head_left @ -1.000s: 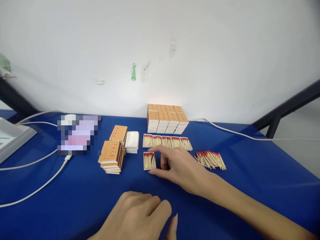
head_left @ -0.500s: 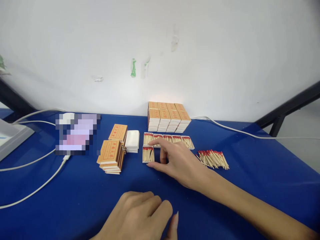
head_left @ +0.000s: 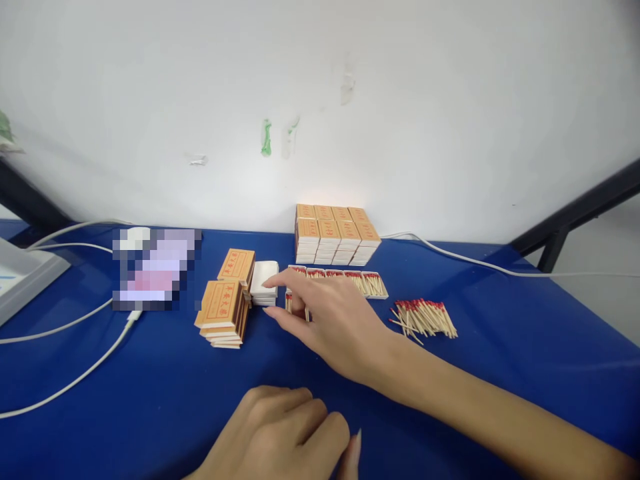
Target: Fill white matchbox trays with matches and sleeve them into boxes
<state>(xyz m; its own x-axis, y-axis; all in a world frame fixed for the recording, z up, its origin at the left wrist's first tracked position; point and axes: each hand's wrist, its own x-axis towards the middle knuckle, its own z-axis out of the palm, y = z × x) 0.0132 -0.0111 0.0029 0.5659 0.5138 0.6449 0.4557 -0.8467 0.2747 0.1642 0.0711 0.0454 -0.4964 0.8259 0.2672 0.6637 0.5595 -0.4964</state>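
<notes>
My right hand (head_left: 325,317) reaches across the blue table (head_left: 150,387) with fingers spread, its fingertips at the stack of empty white trays (head_left: 263,280). It covers most of a filled match tray (head_left: 289,303) lying below a row of filled trays (head_left: 350,280). Nothing is gripped in it. My left hand (head_left: 280,437) rests on the table near the bottom edge, fingers curled under and nothing visible in them. A loose pile of red-tipped matches (head_left: 423,317) lies to the right.
Orange matchbox sleeves (head_left: 225,303) are stacked left of the white trays. A block of closed matchboxes (head_left: 334,233) stands against the white wall. White cables (head_left: 75,373) run across the left side, beside a blurred object (head_left: 155,267) and a grey device (head_left: 25,273).
My right hand has slid left from the single filled tray to the white tray stack, now covering that tray. My left hand has stayed put.
</notes>
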